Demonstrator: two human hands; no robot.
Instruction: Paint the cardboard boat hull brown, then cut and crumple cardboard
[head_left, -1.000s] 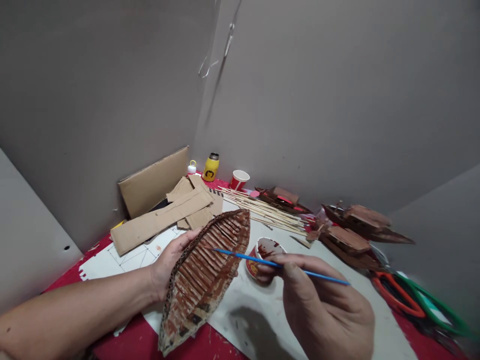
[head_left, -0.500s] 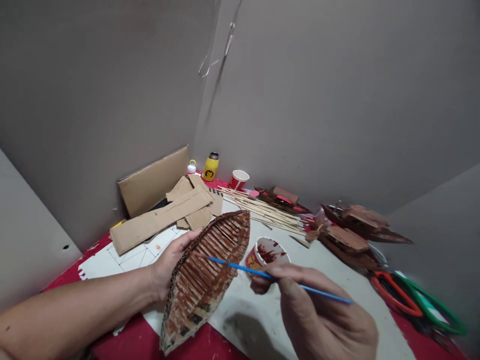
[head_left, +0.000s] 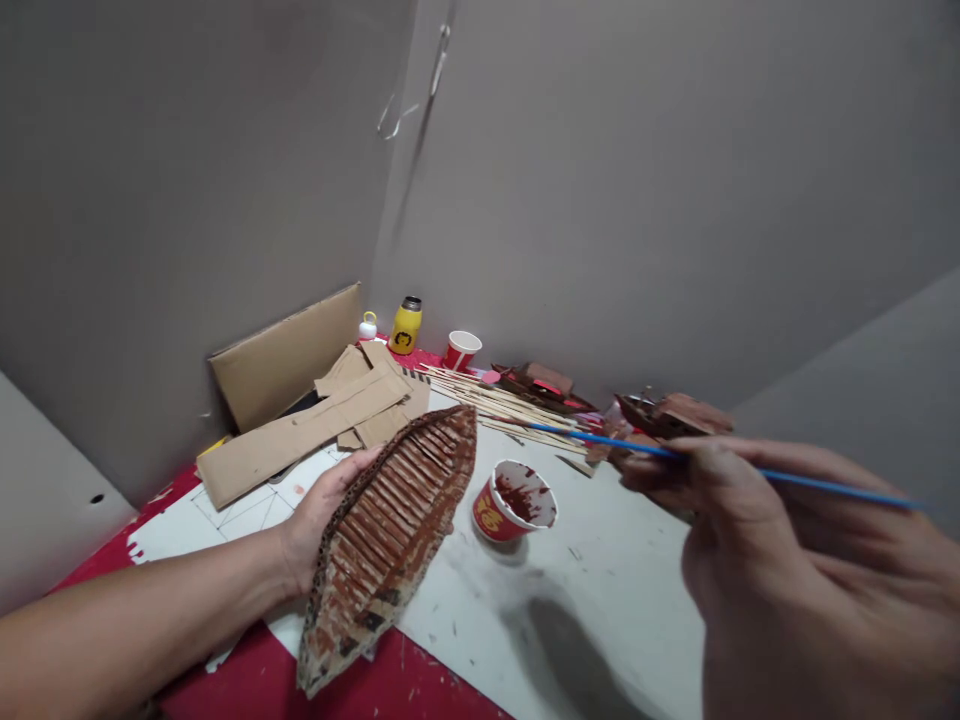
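My left hand (head_left: 315, 520) grips a cardboard model boat hull (head_left: 397, 525) by its far-left side, tilted so the ribbed, brown-painted face shows. Bare, patchy spots show near its lower tip. Between the fingers of my right hand (head_left: 780, 540) is a thin blue paintbrush (head_left: 600, 438), its bristle end pointing left, apart from the hull and above the paper. A red paper cup (head_left: 501, 522) with dark red-brown paint on its inner wall stands on the white paper, right of the hull.
Cut cardboard strips (head_left: 315, 425) lie at the left, before a leaning cardboard sheet (head_left: 289, 355). Thin wooden sticks (head_left: 510, 400) stretch across the back. Behind are a yellow bottle (head_left: 406, 328), another cup (head_left: 462, 350) and brown model boats (head_left: 544, 385). Grey walls enclose the table.
My right hand has drawn the paintbrush off the hull, up and to the right. My left hand still holds the hull. The whole view has shifted slightly.
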